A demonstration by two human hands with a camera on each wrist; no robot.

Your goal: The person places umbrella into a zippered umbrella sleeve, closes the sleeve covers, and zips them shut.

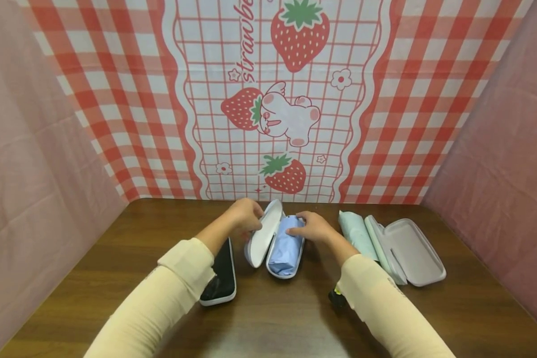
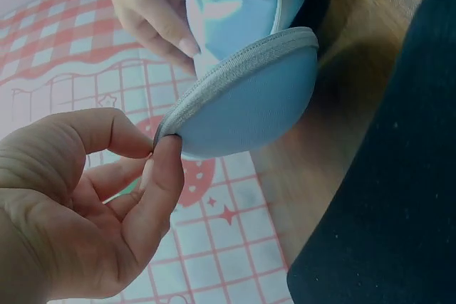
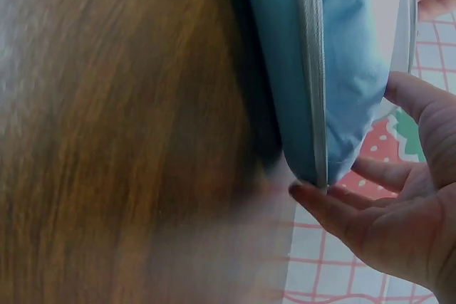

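A pale blue zip case (image 1: pixel 300 258) lies unfolded at the middle of the table, its white-lined lid (image 1: pixel 265 241) tilted up on the left. Inside its base rests a rolled bundle of blue fabric, seemingly a folded umbrella (image 1: pixel 286 251). My left hand (image 1: pixel 246 219) pinches the lid's edge between thumb and fingertip, plain in the left wrist view, where the lid's blue outside (image 2: pixel 249 112) shows. Around the far end of the bundle curls my right hand (image 1: pixel 315 226). In the right wrist view, its thumb lies on the fabric and one fingertip touches the case's zipped end.
A black case (image 1: pixel 223 278) with a pale rim lies under my left forearm. To the right are a mint roll of fabric (image 1: pixel 358 233) and an unfolded light grey case (image 1: pixel 416 253). A small black and yellow thing (image 1: pixel 337 298) is partly behind my right sleeve. Patterned cloth hangs behind.
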